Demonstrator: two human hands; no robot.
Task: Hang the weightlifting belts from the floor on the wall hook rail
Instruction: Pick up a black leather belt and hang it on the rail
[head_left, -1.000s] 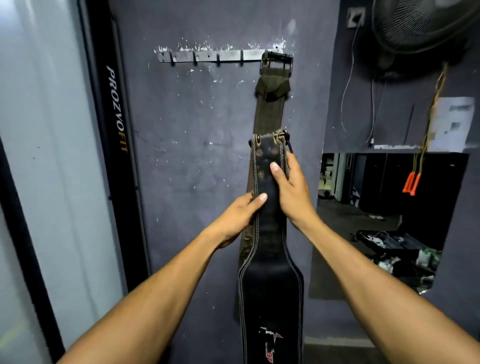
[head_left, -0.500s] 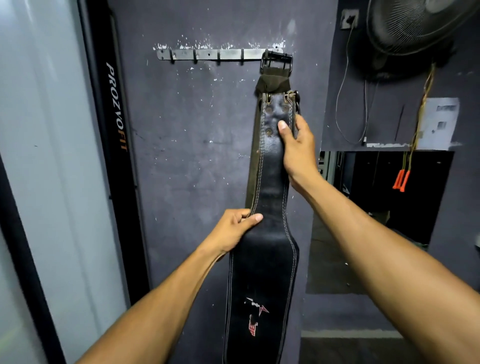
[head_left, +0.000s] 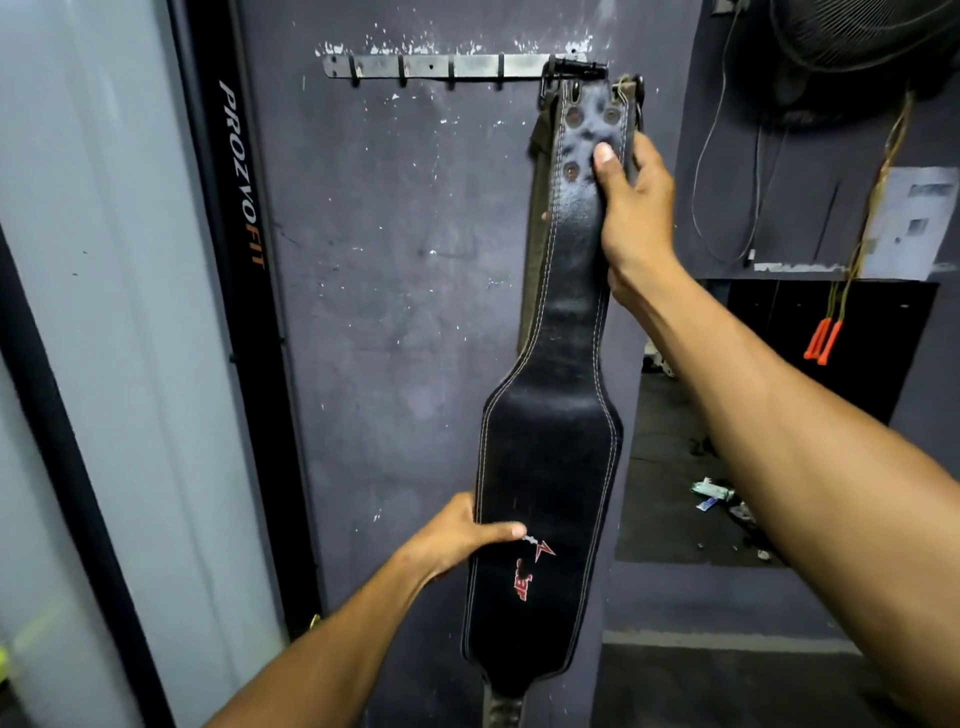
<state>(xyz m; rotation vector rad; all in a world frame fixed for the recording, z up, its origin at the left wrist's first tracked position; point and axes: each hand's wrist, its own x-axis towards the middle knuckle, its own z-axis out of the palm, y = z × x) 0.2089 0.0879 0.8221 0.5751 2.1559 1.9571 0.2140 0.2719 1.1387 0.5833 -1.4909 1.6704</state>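
A black leather belt (head_left: 550, 467) with white stitching and a red logo hangs upright against the dark wall. My right hand (head_left: 631, 208) grips its narrow buckle end, which is level with the right end of the metal hook rail (head_left: 431, 67). My left hand (head_left: 457, 535) pinches the left edge of the belt's wide part lower down. Behind it an olive green belt (head_left: 535, 228) hangs by its buckle from the rail's rightmost hook and is mostly covered. The rail's other hooks are bare.
A black vertical post lettered PROZVOFIT (head_left: 241, 208) stands left of the wall panel, with a pale panel further left. A fan (head_left: 857, 31) and orange-handled skipping rope (head_left: 823, 338) hang at the right. A dark opening (head_left: 701, 467) shows littered floor.
My right hand has raised the black belt's buckle end from mid-wall up to the rail's right end. My left hand has slid down from the strap to the wide part.
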